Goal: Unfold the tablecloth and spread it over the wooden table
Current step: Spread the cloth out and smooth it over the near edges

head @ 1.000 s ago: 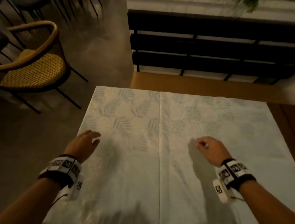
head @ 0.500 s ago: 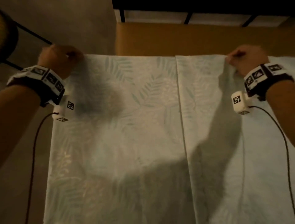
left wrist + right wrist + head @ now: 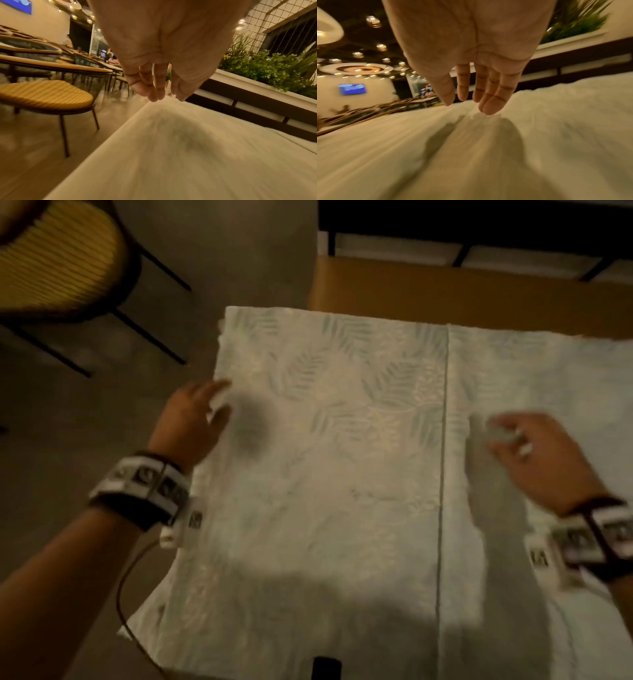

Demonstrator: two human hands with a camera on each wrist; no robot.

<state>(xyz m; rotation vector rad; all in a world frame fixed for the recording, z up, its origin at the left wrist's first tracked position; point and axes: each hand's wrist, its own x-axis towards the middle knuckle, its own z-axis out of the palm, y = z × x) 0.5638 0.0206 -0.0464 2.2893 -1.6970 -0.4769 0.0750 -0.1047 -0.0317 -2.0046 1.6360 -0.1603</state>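
both hands have come back from the tablecloth's (image 3: 342, 474) far edge — mid-frame now. left hand (image 3: 191, 419) and right hand (image 3: 537, 453) flat-fingered, holding nothing.

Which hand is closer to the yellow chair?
Left. The left hand is at the tablecloth's left edge, on the side where the chair stands; the right hand is far across the cloth.

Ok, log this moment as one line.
tablecloth: spread flat | left hand: open, at its left edge | right hand: open, over cloth
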